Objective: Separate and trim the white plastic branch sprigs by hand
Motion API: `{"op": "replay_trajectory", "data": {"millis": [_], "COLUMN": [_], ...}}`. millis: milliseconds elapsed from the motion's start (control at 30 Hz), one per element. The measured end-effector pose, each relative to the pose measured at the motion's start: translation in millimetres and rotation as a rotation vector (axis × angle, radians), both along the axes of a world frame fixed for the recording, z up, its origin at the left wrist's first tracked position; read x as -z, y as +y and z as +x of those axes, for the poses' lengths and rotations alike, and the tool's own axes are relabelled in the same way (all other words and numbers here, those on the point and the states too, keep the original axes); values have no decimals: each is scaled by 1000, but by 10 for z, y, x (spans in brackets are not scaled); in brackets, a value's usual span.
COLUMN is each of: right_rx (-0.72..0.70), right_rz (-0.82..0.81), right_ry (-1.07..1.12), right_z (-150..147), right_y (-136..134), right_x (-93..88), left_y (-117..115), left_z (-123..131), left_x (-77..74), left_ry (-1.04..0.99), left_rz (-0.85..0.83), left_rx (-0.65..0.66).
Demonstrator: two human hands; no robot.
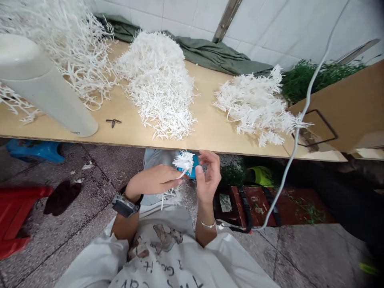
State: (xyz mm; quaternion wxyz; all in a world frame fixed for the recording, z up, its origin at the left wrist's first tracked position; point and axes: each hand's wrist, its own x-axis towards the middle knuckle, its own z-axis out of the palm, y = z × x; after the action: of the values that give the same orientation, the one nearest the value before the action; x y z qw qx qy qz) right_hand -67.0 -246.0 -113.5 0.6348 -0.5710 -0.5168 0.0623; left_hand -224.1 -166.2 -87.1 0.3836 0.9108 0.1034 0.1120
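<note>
My left hand [153, 180], with a black wristwatch on its wrist, is shut on the stem of a small white plastic sprig [184, 162] above my lap. My right hand [208, 176], with a thin bracelet, curves beside the sprig, fingers and thumb apart. A blue object [193, 168] shows between my hands, partly hidden, and I cannot tell what it is or whether my right hand grips it. Further white sprigs hang below my left hand. Across the wooden table [210, 134] lie large heaps of white branching sprigs [157, 86] [255, 104] [63, 52].
A white cylinder [39, 84] lies on the table's left, with a small dark metal tool [113, 122] near it. Green cloth [195, 52] and green foliage [312, 78] lie behind. A cardboard sheet [339, 108] stands right; a white cable [303, 116] hangs down. Stools [18, 212] [34, 151] stand on the floor.
</note>
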Motion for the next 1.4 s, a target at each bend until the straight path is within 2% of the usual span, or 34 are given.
{"op": "replay_trajectory", "data": {"millis": [100,167,267,333,433,567,667,733,867,1000,1100,1267,1333,1400], "right_rx": [-253,-369,-409,-361,-231,-43,46,82,58,-88,-119,22,-21,-127], "right_rz": [-29,-34,-31,-8,58,97,63,36,19,20,-21,19,41,18], "right_ry": [22,42,109,144,167,157,117,66,-30,-53,-54,-90,-85,-85], "right_z": [20,10,-16,-45,-125,-277,-360,-388,-419,-443,-431,-385,-381,-383], "right_y": [71,103,123,118,97,72,66,70,80,57,34,46,59,73], "right_x": [-134,-235,-427,-553,-656,-625,-566,-537,-504,-495,-504,-542,-550,-538], "left_y": [-1,24,49,21,-88,-244,-313,-335,-335,-285,-232,-167,-164,-172], "left_z": [-75,-90,-90,-85,-64,0,44,63,109,153,121,-11,-41,-55], "left_x": [-201,-320,-477,-532,-493,-340,-296,-307,-319,-261,-217,-201,-214,-229], "left_ry": [-28,-21,-70,-189,-413,-581,-645,-656,-745,-889,-935,-886,-879,-863], "left_rz": [104,183,226,152,-48,-244,-379,-456,-555,-615,-651,-771,-780,-757], "left_rx": [-28,-27,-42,-129,-317,-494,-581,-583,-649,-776,-761,-644,-600,-557]}}
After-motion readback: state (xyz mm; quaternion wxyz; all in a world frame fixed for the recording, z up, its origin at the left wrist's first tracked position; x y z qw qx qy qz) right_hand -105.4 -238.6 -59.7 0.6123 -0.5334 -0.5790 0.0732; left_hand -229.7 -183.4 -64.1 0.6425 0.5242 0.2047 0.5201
